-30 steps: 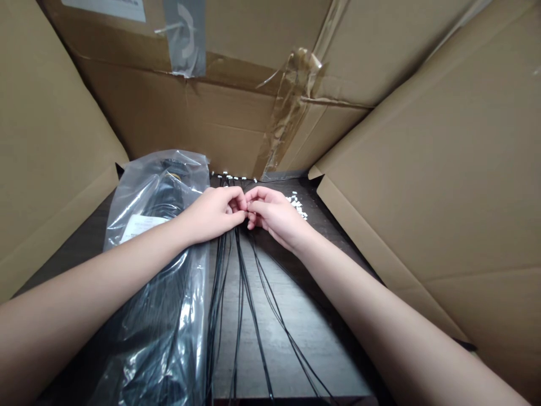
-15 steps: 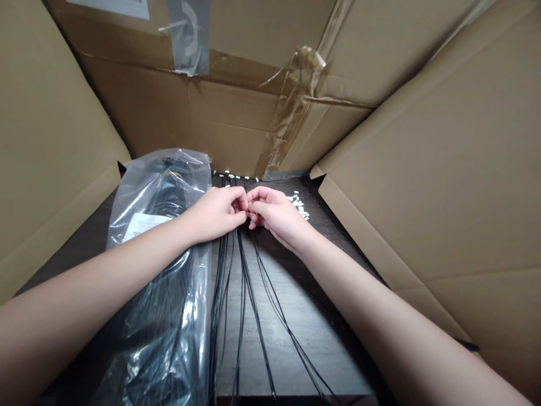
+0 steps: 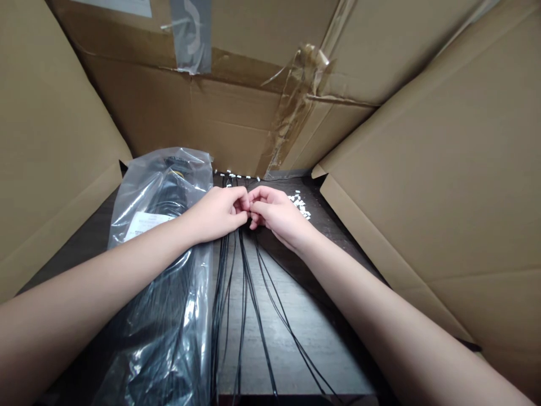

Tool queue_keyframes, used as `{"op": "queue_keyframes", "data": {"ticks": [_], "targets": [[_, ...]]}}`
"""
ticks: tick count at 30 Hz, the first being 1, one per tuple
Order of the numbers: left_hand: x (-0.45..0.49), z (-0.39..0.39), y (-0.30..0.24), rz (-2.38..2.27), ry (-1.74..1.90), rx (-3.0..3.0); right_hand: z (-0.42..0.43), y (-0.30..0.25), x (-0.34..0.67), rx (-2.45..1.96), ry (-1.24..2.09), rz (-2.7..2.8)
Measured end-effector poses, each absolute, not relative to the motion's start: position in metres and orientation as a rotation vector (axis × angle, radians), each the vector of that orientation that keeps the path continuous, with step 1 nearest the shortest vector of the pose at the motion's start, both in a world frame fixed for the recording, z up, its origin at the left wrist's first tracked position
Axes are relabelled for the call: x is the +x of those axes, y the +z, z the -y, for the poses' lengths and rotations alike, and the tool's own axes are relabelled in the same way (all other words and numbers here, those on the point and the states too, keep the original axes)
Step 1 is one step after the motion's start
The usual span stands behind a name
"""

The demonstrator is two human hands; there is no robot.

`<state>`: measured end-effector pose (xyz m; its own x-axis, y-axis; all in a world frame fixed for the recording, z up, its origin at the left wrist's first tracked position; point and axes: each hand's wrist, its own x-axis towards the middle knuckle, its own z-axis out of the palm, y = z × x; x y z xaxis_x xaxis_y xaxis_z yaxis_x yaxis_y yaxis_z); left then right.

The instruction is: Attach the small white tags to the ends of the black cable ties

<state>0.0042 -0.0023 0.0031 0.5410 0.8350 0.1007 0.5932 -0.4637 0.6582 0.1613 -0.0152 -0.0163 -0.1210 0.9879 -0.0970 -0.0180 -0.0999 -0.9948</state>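
My left hand [image 3: 217, 211] and my right hand [image 3: 276, 211] meet fingertip to fingertip over the dark tabletop. Both are closed in a pinch. Whatever sits between the fingertips is hidden and too small to name. Thin black cables [image 3: 252, 293] run from the table's front edge up beneath my hands. Beyond my fingers, small white pieces [image 3: 231, 176] lie in a row at the cables' far ends. Just past my right hand is a loose pile of small white pieces [image 3: 301, 206], partly covered by that hand.
A clear plastic bag [image 3: 169, 316] of coiled black cable lies on the left, under my left forearm, with a white label [image 3: 146, 223]. Cardboard walls rise at the left [image 3: 51, 141], back [image 3: 236, 113] and right [image 3: 443, 169]. Brown tape [image 3: 291, 113] hangs wrinkled on the back wall.
The whole view has shifted very slightly. My hands keep the same pinched pose, and the cables and white pieces lie as before.
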Motion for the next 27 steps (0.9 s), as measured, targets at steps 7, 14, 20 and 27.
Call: {"op": "queue_keyframes", "data": {"ticks": [7, 14, 20, 27], "targets": [[0.0036, 0.0012, 0.0018, -1.156, 0.56, 2.239, 0.0161, -0.0152, 0.1611, -1.225, 1.403, 1.226], [0.0033, 0.0015, 0.0013, -1.136, 0.579, 2.226, 0.0157, -0.0159, 0.1617, -1.227, 1.388, 1.243], [0.0041, 0.0022, 0.0025, -1.127, 0.586, 2.227, 0.0153, -0.0163, 0.1611, -1.225, 1.377, 1.249], [0.0038, 0.0021, 0.0024, -1.141, 0.573, 2.236, 0.0153, -0.0185, 0.1611, -1.229, 1.342, 1.285]]}}
